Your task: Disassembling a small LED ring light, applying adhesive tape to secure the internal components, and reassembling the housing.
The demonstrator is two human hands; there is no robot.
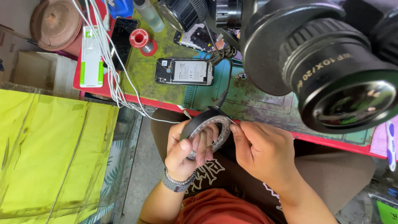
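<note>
Below, cluttered green mat point(248, 101); perhaps workshop.

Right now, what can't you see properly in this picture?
Head view:
- Ring light: its far side, hidden behind the left hand fingers.
- Right hand: fingertips at the ring's edge, too small to tell what they pinch.
- Microscope: blurred, cut off by the top edge.
- Open phone: parts inside too small.
- Toothbrush: cut off at the right edge.

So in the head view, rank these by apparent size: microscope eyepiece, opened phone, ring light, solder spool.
1. Microscope eyepiece, though nearness to the camera inflates it.
2. Opened phone and ring light look alike; unranked.
3. Solder spool.
</note>
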